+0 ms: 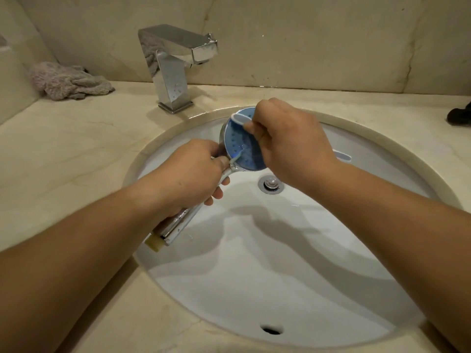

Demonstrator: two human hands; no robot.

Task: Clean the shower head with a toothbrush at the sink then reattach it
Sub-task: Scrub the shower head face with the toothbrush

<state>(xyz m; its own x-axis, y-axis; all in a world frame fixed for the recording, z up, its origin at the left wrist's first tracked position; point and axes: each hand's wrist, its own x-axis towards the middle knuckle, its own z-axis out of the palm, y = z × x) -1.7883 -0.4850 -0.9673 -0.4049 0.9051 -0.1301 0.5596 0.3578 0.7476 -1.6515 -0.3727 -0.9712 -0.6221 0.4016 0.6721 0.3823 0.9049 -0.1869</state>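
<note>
A chrome shower head (242, 146) with a round blue face is held over the white sink (254, 263). My left hand (193, 171) is shut on its chrome handle, whose threaded end sticks out below my wrist. My right hand (288, 143) is shut on a white toothbrush (239, 119). The brush's handle end pokes out at the top of the blue face. Pale bristles touch the lower left of the face near my left thumb. Most of the brush is hidden under my right fingers.
A square chrome faucet (175, 62) stands behind the basin on the beige marble counter (76, 154). A crumpled grey cloth (68, 81) lies at the back left. The drain plug (270, 184) sits under my right wrist. A dark object (460, 115) is at the right edge.
</note>
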